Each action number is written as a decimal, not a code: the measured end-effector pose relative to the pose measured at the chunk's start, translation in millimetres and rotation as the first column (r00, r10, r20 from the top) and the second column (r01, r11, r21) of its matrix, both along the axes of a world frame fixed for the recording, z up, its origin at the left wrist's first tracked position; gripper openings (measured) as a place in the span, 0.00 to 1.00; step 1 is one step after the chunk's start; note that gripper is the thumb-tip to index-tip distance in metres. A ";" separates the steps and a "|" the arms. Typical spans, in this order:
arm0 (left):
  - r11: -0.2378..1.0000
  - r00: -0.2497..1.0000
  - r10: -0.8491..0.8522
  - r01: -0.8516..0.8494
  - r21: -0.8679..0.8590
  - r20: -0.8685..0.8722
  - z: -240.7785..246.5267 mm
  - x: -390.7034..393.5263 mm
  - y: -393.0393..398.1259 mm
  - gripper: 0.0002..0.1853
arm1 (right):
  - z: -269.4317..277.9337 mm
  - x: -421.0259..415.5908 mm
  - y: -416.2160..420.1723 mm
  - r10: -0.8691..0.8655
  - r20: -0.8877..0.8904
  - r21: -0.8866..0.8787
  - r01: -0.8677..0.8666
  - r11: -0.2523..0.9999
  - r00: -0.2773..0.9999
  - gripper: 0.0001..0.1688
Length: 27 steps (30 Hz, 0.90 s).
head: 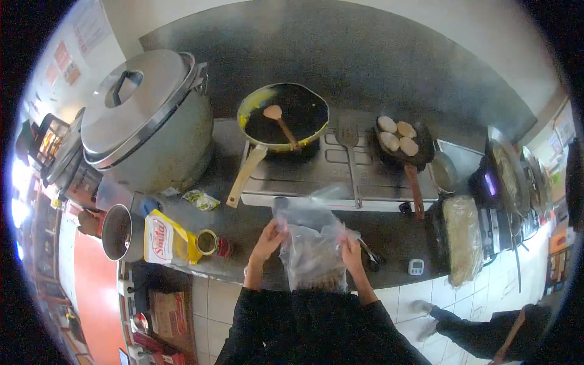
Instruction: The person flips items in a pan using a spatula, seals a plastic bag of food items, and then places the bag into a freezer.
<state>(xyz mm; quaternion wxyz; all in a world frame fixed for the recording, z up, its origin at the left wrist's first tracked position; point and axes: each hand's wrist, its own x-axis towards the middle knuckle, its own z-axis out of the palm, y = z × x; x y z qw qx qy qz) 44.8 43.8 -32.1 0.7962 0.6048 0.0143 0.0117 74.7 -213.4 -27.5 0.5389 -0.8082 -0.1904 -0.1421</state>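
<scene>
A clear plastic bag [315,242] is stretched between my two hands above the dark counter's front edge. My left hand [269,239] grips its left side near the top, and my right hand [351,251] pinches the right side. Something brownish shows faintly through the lower part of the bag; I cannot tell what. Beyond the bag stands a two-burner gas stove [337,159]. A frying pan [301,98] with yellow residue and a wooden spoon [283,123] sits on its left burner. The right burner holds a small dark pan [388,153] with several round pale pieces [398,135].
A large lidded pot [182,132] towers at left. Nearer are a saucepan [118,232], a yellow Sovia pouch [171,239] and an open jar [206,242]. A slotted turner [350,146] lies across the stove. At right are a timer [416,267], a wrapped block [461,242] and another person [483,328].
</scene>
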 end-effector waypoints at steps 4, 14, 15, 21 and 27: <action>0.944 0.981 0.161 -0.184 0.272 0.107 34.2 -5.4 -4.8 0.15 | 12.7 -17.8 0.5 -0.141 -0.258 -0.113 0.115 0.987 0.956 0.16; 0.714 0.908 0.325 -0.420 0.560 0.266 173.0 -63.2 31.6 0.06 | -32.1 -28.9 -33.2 -0.377 -0.228 -0.126 0.356 0.926 0.898 0.15; 0.637 0.901 0.327 -0.432 0.638 0.284 181.4 -76.1 36.5 0.06 | -36.1 -28.5 -34.4 -0.405 -0.002 -0.039 0.405 0.913 0.914 0.16; 0.375 0.804 0.425 -0.574 0.728 0.415 195.8 -165.5 60.6 0.02 | -25.5 -32.0 -41.6 -0.404 -0.127 -0.046 0.401 0.915 0.906 0.18; 0.522 0.769 0.635 -0.496 0.694 0.073 181.2 -309.5 78.3 0.06 | -20.2 -30.0 -36.3 -0.305 -0.079 0.046 0.309 0.950 0.949 0.20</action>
